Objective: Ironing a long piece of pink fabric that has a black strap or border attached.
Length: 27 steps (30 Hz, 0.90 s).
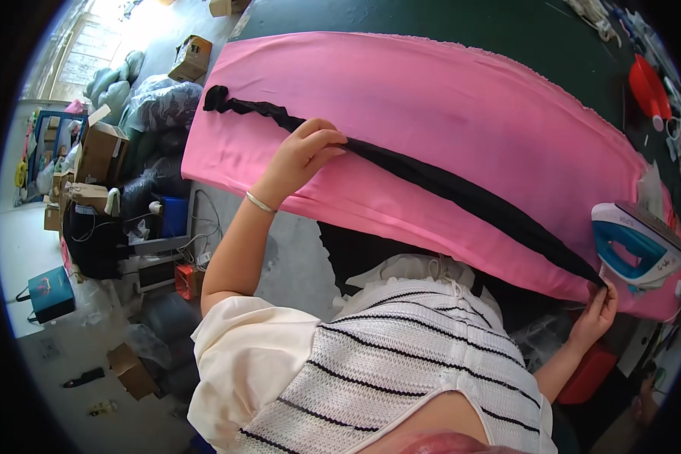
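A long strip of black fabric (459, 184) stretches diagonally over pink cloth (408, 91) that covers the work table. My left hand (312, 147), with a bangle at its wrist, pinches the strip between thumb and fingers. Beyond it the strip is twisted and ends in a crumpled bunch near the cloth's left edge. The other end is pinched in the fingertips of my right hand (598, 306), at the front edge of the pink cloth. Just past that hand a blue and white electric iron (638, 244) rests on the cloth, its soleplate turned away from me.
Dark green tabletop (431, 20) shows beyond the cloth. On it at the right lie a red plastic item (648, 88) and tangled scraps. Cardboard boxes (101, 150), plastic bags (162, 105) and cables stand left of the table. A red container (587, 374) is below my right forearm.
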Each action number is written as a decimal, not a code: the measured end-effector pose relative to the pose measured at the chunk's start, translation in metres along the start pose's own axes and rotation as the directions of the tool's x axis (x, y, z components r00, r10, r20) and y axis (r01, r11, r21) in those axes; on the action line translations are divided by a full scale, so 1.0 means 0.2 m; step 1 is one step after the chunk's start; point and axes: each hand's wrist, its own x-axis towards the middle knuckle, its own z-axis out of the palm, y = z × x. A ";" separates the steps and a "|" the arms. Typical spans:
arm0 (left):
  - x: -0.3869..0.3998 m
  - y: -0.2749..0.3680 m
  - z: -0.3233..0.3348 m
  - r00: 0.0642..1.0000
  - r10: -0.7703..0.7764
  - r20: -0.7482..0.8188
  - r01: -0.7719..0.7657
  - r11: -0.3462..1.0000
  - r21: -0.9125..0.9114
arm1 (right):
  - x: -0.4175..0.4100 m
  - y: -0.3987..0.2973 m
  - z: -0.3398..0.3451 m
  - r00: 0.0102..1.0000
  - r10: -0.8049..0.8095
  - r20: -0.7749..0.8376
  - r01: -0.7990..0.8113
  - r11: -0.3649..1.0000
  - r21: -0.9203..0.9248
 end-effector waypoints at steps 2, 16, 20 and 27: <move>-0.03 -0.01 0.01 1.000 -0.009 -0.006 0.009 1.000 -0.002 | -0.01 0.03 -0.03 1.000 0.006 0.009 -0.005 1.000 -0.027; -0.02 -0.01 0.13 0.995 -0.070 -0.066 0.080 0.985 0.156 | 0.01 0.11 -0.02 0.994 -0.069 0.090 0.096 0.933 -0.346; 0.03 0.07 0.10 0.972 -0.233 0.021 0.218 0.935 0.280 | 0.01 0.10 -0.02 0.990 -0.072 0.119 0.110 0.931 -0.349; 0.02 0.08 0.09 0.991 0.134 -0.027 -0.130 0.986 0.105 | 0.03 0.08 -0.08 0.985 -0.063 0.162 0.119 0.925 -0.362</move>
